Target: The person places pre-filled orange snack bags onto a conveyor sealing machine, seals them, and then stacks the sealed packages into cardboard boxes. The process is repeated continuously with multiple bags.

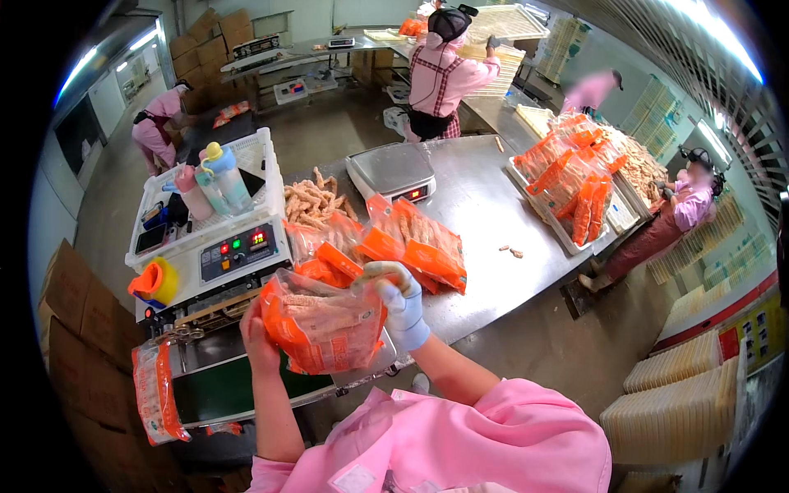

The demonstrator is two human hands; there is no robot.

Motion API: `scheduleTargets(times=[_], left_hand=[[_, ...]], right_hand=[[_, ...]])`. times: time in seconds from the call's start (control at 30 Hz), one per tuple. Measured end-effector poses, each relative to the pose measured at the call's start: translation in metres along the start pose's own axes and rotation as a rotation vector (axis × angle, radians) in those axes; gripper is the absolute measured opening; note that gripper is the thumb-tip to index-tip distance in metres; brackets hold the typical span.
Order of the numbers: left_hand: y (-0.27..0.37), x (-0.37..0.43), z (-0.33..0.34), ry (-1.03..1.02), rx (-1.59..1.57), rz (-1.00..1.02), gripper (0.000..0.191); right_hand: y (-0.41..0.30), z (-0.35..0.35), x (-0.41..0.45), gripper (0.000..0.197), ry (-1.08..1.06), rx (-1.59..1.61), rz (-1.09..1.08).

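Between my hands is a clear and orange plastic bag filled with pale, stick-shaped food pieces. My bare left hand grips its left side, and my right hand, in a whitish glove, pinches its upper right corner. Just beyond lie more filled bags on the steel table, beside a heap of loose food sticks. A digital scale with a lit red display stands behind them. Left of the held bag is a band sealing machine with a green conveyor belt; a filled bag hangs at the belt's far left end.
A white plastic crate with bottles and a phone sits by the sealer, near a tape roll. At right, a tray carries piled bags. Several co-workers stand around. Cardboard boxes line the left; stacked trays stand lower right.
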State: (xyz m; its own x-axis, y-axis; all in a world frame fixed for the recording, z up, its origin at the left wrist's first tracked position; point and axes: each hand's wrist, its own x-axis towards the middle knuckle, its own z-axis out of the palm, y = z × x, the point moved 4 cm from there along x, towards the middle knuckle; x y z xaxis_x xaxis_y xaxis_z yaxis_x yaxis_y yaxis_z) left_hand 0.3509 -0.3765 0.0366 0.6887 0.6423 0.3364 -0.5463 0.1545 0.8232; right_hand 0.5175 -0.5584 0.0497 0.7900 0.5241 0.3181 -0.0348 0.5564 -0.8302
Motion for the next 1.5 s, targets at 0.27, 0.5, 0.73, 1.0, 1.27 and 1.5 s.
scheduleTargets(times=[0.27, 0.5, 0.73, 1.0, 1.27, 1.5], left_hand=[[0.017, -0.007, 0.024, -0.004, 0.519, 0.06, 0.023], [0.007, -0.034, -0.022, 0.423, 0.759, 0.135, 0.036], [0.007, -0.029, -0.022, 0.46, 0.348, 0.242, 0.044], [-0.011, -0.046, -0.033, 0.467, 0.14, 0.064, 0.025], [-0.006, -0.058, -0.014, 0.689, 0.386, 0.295, 0.023], [-0.013, -0.053, -0.023, 0.658, 0.129, 0.275, 0.027]], right_hand=[[0.006, -0.004, -0.008, 0.016, -0.162, -0.129, 0.019], [0.006, -0.004, -0.012, 0.022, -0.018, -0.082, 0.007], [0.024, -0.01, -0.007, 0.026, 0.068, 0.139, 0.144], [0.025, -0.006, -0.014, 0.013, -0.016, -0.261, 0.092], [0.03, 0.004, -0.016, 0.017, 0.038, 0.066, 0.127], [0.028, 0.0, -0.003, 0.024, -0.156, 0.329, 0.209]])
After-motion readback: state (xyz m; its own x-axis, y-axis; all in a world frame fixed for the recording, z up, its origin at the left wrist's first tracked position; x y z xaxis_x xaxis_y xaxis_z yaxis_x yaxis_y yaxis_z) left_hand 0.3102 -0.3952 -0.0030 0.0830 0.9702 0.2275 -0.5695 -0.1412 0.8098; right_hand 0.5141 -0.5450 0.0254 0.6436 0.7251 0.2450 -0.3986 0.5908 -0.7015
